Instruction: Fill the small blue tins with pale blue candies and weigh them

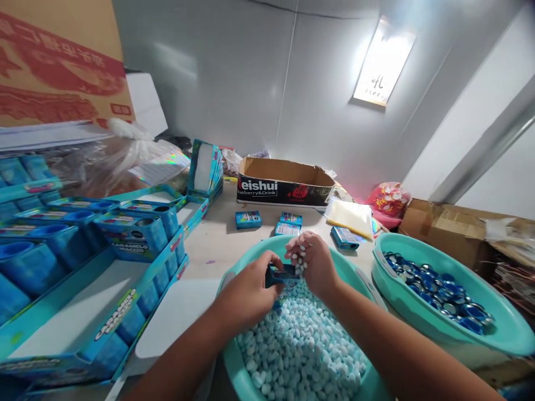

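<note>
My left hand is closed around a small blue candy box, tilted over a teal basin. Right beside the box, my right hand cups several pale candies, with some showing between the fingers and at the box's edge. Below both hands, the basin holds a heap of light blue and white candies. How full the held box is cannot be seen.
At left, display trays carry blue boxes. Loose boxes lie before a black carton. A second teal basin on the right holds blue and silver metal lids. Plastic sleeves lie behind.
</note>
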Demonstrator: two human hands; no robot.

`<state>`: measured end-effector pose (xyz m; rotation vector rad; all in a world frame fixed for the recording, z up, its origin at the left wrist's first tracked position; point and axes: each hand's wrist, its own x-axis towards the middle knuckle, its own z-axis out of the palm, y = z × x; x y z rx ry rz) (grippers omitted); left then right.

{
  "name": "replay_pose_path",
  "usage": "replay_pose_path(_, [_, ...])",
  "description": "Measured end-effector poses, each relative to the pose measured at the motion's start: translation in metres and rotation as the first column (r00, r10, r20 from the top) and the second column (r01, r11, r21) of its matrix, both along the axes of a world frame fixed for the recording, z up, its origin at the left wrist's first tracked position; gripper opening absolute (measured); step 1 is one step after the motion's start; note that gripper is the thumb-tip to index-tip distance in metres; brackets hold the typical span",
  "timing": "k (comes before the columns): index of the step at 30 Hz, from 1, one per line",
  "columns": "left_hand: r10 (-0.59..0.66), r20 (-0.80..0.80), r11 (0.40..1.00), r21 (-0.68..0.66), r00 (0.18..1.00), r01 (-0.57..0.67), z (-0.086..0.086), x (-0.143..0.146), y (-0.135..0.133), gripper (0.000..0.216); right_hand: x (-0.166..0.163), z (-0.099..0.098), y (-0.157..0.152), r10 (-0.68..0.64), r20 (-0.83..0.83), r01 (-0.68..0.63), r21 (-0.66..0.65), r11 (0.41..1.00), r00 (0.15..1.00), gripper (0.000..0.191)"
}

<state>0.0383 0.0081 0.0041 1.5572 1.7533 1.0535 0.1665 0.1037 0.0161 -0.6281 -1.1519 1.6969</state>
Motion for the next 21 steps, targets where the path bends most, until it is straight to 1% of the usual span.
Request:
replay_pose_path(4, [-0.018, 0.036, 1.000, 0.019, 0.999, 0.018, -0.003, 0.000, 0.000, 0.026, 0.001, 0.000, 0.000, 0.040, -0.013, -0.040, -0.004, 0.999, 0.999, 0.026])
replay_pose_path(7, [-0.004, 0.045, 0.999, 0.040, 0.999, 0.002, -0.004, -0.001, 0.001, 0.027, 0.000, -0.001, 0.000, 0.058, 0.025, -0.058, -0.012, 0.998, 0.998, 0.028])
replay_pose_path(10, [0.015, 0.072, 0.998, 0.062, 0.997, -0.020, -0.006, -0.001, 0.001, 0.026, -0.001, 0.000, 0.001, 0.062, 0.051, -0.063, 0.009, 0.998, 0.997, 0.029])
replay_pose_path(13, [0.016, 0.141, 0.994, 0.106, 0.990, -0.031, -0.008, -0.001, 0.003, 0.024, -0.001, 0.003, 0.001, 0.054, 0.014, -0.055, 0.074, 0.996, 0.998, 0.031])
replay_pose_path(16, [-0.012, 0.184, 0.992, 0.127, 0.983, -0.012, -0.007, -0.001, 0.004, 0.021, 0.002, 0.007, 0.001, 0.051, -0.019, -0.047, 0.151, 0.987, 0.999, 0.033])
replay_pose_path(19, [-0.035, 0.273, 0.994, 0.109, 0.961, 0.005, -0.004, 0.000, 0.004, 0.022, 0.005, 0.010, -0.002, 0.052, 0.041, -0.061, 0.256, 0.965, 0.998, 0.037])
replay_pose_path(21, [-0.022, 0.305, 0.993, 0.113, 0.952, -0.014, -0.002, 0.001, 0.003, 0.022, 0.006, 0.012, -0.003, 0.038, 0.087, -0.064, 0.326, 0.943, 0.995, 0.041])
